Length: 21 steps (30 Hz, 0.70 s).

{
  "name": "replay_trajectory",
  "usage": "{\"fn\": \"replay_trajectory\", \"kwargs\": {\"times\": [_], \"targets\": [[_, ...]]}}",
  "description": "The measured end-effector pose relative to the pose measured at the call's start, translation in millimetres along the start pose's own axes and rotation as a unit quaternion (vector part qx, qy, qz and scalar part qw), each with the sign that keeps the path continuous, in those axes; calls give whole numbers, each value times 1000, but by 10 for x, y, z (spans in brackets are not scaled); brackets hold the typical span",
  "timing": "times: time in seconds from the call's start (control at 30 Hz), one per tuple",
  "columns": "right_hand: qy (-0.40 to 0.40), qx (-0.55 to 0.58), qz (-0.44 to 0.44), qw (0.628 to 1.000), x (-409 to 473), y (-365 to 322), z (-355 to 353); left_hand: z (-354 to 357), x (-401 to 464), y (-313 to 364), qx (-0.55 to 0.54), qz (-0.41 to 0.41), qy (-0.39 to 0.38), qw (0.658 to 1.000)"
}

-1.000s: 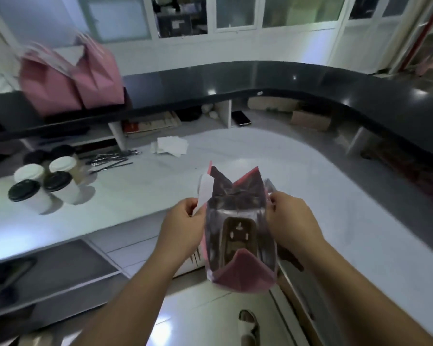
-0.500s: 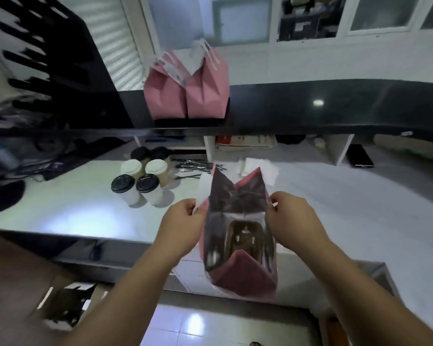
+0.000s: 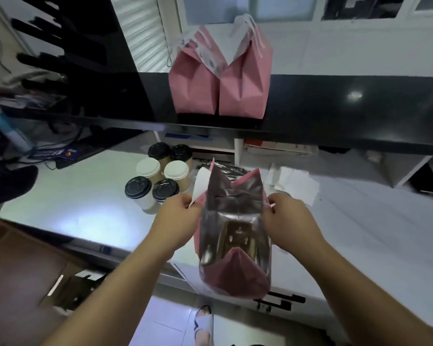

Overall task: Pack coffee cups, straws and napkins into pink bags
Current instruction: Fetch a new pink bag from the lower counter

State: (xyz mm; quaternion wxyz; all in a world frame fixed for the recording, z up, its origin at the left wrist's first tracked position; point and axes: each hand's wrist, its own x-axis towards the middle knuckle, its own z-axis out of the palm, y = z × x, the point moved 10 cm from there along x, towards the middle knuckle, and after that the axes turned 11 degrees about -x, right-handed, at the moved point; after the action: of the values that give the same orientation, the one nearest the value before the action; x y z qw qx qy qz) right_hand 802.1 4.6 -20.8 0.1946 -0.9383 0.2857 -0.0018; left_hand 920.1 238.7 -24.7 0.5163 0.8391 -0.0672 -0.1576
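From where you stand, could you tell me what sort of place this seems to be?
Probably the staff side of a cafe counter: lidded takeaway cups on the white worktop, pink bags standing on the raised black ledge.

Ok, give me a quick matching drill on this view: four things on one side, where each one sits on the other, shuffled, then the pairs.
Things:
1. open pink foil-lined paper bag
2. two closed pink paper bags
3. six lidded paper coffee cups
4. loose white paper napkins

Places:
A. on the white counter, left of the hands
B. on the white counter, behind the right hand
C. on the raised black ledge
D. held between the left hand and the right hand

Pairs: 1-D, 2-C, 3-A, 4-B
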Motion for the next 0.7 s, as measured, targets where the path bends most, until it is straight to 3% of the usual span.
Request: {"fn": "replay_trajectory", "kwargs": {"times": [0.37, 0.47, 0.7], "targets": [[15, -15, 77, 997, 599, -470, 304, -169, 1016, -12, -1, 41, -137, 990], [16, -25, 95, 995, 639, -494, 379, -81, 1109, -157, 2, 32, -191, 981], [4, -53, 100, 994, 614, -524, 474, -43, 1119, -257, -22, 4, -238, 971]]}}
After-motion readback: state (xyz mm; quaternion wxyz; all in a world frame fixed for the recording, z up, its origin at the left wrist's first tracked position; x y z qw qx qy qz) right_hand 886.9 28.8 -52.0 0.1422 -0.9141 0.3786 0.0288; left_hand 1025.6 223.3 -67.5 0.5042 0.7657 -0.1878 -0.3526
